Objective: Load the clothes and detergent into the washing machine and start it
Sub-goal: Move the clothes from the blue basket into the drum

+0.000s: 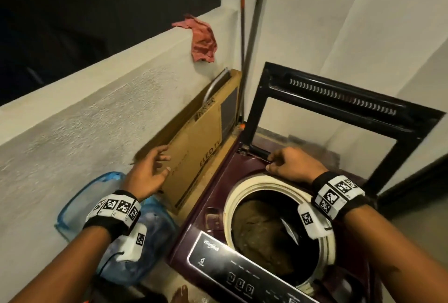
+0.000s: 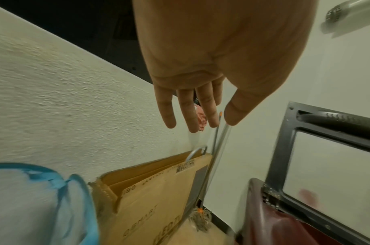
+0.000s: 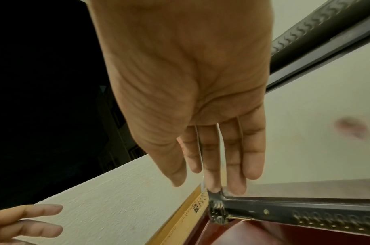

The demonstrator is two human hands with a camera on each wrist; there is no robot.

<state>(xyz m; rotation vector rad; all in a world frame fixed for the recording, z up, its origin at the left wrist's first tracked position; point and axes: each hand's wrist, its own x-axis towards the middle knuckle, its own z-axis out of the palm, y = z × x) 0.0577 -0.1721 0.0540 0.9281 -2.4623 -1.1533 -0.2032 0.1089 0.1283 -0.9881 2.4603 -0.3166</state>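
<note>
The washer (image 1: 213, 196) stood with its lid (image 1: 339, 108) up, the glass pane leaning back toward the wall. Down in the drum (image 1: 278, 235) lay the clothes (image 1: 257, 230), a brownish heap low on the left side. No detergent could be picked out in any view.

The right hand (image 1: 294, 163) hovered at the back rim of the washer, right by the lid hinge. From the wrist camera its fingers (image 3: 232, 165) were straight and close together, tips at the hinge corner of the lid; whether they actually touched it could not be told. It held nothing.

The left hand (image 1: 148, 174) was off to the side, in front of a box (image 1: 201, 147) wedged between the washer and the low wall (image 1: 84, 128). Fingers (image 2: 187, 114) loose and slightly spread, gripping nothing; contact with the box was not clear.

Under the left wrist sat a blue basket (image 1: 150, 235). A red rag (image 1: 203, 38) hung over the wall top, and 2 poles (image 1: 247, 60) leaned in the corner behind the box. The panel (image 1: 237, 276) faced the person at the front.
</note>
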